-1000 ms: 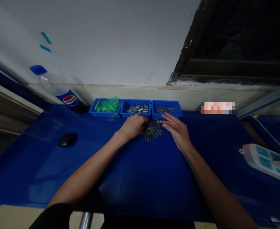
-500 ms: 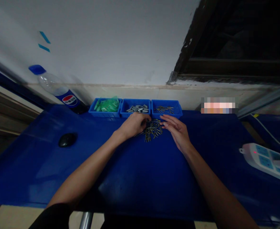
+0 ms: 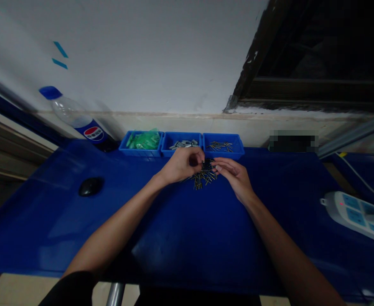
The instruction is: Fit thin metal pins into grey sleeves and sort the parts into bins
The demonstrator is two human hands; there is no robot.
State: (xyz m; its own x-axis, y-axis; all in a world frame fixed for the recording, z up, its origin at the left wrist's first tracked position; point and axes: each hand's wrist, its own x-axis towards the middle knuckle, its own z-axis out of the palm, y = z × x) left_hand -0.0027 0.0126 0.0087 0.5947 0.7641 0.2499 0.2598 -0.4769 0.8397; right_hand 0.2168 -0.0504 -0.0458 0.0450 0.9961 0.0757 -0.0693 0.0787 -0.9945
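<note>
A loose pile of thin dark and brass-coloured metal pins (image 3: pixel 199 180) lies on the blue table, in front of the boxes. My left hand (image 3: pixel 184 165) curls over the pile's left side, thumb and forefinger in a pinch; what they hold is too small to make out. From the right, my right hand (image 3: pixel 236 176) reaches to the pile's edge with its thumb close against the fingers, and whatever is at their tips cannot be made out. The fingertips of both hands are a short gap apart. More pins lie in the right blue box (image 3: pixel 237 151) just behind.
Left of that box stand a blue box (image 3: pixel 165 152) of grey metal pieces and another blue box (image 3: pixel 123 148) with green plastic pieces. A cola bottle (image 3: pixel 93 132) and a black mouse (image 3: pixel 90 187) are on the left. A white power strip (image 3: pixel 336 208) lies at the right.
My left hand has shifted slightly right and lifted a little, its pinch now more plainly seen. My right hand's fingers have drawn closer together and nearer the left hand.
</note>
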